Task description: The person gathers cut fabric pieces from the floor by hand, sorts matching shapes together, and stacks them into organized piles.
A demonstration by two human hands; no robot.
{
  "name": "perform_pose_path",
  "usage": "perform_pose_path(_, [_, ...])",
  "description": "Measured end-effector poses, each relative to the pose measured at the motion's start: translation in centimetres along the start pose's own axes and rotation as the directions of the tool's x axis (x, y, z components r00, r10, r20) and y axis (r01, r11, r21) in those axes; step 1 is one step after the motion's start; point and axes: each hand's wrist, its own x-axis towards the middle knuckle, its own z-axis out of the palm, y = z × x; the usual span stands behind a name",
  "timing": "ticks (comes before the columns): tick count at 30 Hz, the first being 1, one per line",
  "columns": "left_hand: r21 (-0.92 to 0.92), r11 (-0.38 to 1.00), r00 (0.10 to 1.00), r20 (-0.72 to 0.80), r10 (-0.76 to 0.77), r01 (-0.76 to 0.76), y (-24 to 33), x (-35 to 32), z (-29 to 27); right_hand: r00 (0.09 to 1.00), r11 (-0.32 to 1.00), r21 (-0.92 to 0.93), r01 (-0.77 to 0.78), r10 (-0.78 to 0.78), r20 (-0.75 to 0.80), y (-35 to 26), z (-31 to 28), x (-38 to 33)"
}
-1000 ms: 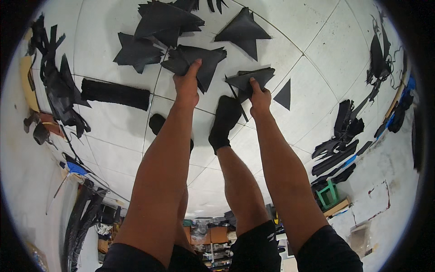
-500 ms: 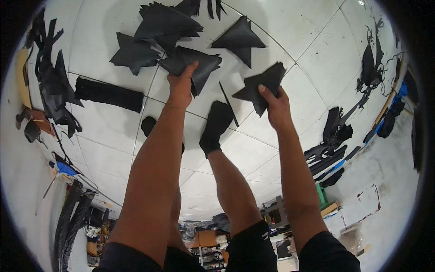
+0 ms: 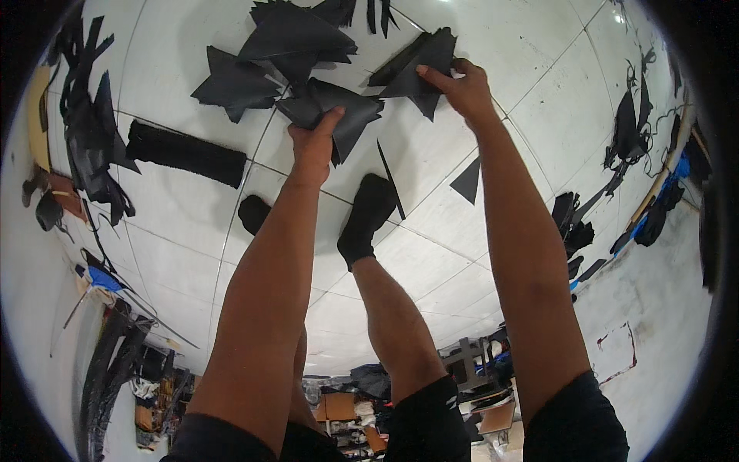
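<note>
My left hand is closed on a stack of black triangular pieces, its thumb lying on top. To the right and farther off, my right hand pinches another bunch of black pointed pieces between thumb and fingers. That bunch overlaps a black piece on the floor. Beyond my left hand lies a heap of layered black triangles, with a smaller star-like pile to its left. A single small black triangle rests below my right hand.
White floor tiles lie under everything. A folded black textured strip is on the left, near my socked feet. A thin black sliver lies beside one foot. Black scraps edge both sides. Cluttered shelves stand behind my legs.
My right hand has moved away from me and leftward with its bunch, onto the far right pieces. The small triangle now shows where that hand was. My left hand has hardly moved.
</note>
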Motion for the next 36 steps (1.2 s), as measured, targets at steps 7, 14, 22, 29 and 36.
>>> perform_pose_path(7, [0.018, 0.999, 0.999, -0.008, 0.038, -0.038, 0.6, -0.7, -0.3, 0.954, 0.999, 0.000, 0.040, -0.038, 0.298, -2.1, -0.6, 1.0])
perform_pose_path(14, [-0.004, 0.999, 0.999, -0.013, 0.040, -0.040, 0.7, -1.3, 0.8, 0.960, 0.986, 0.154, -0.070, 0.024, 0.279, -1.5, 1.2, 1.5])
perform_pose_path(22, [-0.026, 0.999, 0.999, -0.012, 0.038, -0.038, 1.2, -1.5, 0.3, 0.950, 0.983, 0.172, -0.065, 0.008, 0.313, -3.0, 2.5, 0.4])
perform_pose_path(29, [-0.040, 0.999, 1.000, -0.016, -0.019, 0.019, -0.1, -0.5, 0.6, 0.952, 0.978, 0.149, -0.147, 0.098, 0.291, -0.3, 3.6, 1.7])
perform_pose_path(36, [0.044, 0.998, 0.993, -0.117, -0.030, 0.036, -0.6, 0.4, -0.9, 0.962, 0.919, 0.361, -0.157, 0.060, 0.268, -1.1, 5.2, -0.6])
